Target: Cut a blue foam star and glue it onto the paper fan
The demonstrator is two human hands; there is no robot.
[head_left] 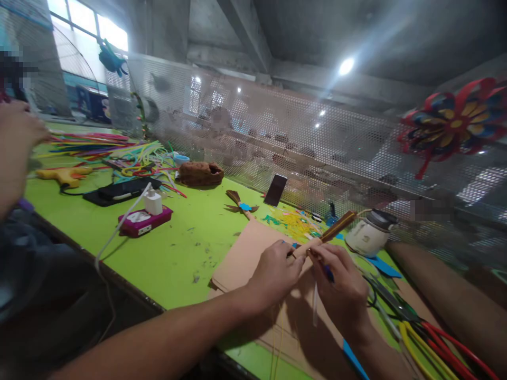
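Observation:
My left hand [275, 272] is closed around a slim, rolled tan-and-brown paper piece [337, 226] whose dark brown strips stick out to the upper right. The fingers of my right hand [344, 279] pinch the same piece near its middle. A thin whitish stick [315, 306] hangs below the right fingers, with a bit of blue by the palm; its kind is unclear. Both hands are above tan paper sheets [241, 258]. Beyond them lies a similar brown paper piece with a blue flower-shaped part [245, 207].
Scissors [390, 298] and red and yellow loops [431, 338] lie at the right, near a white jar [366, 235]. Left are a purple power strip [146, 221], a yellow glue gun [65, 176] and another person's arm [13, 153]. A perforated screen [277, 126] stands behind.

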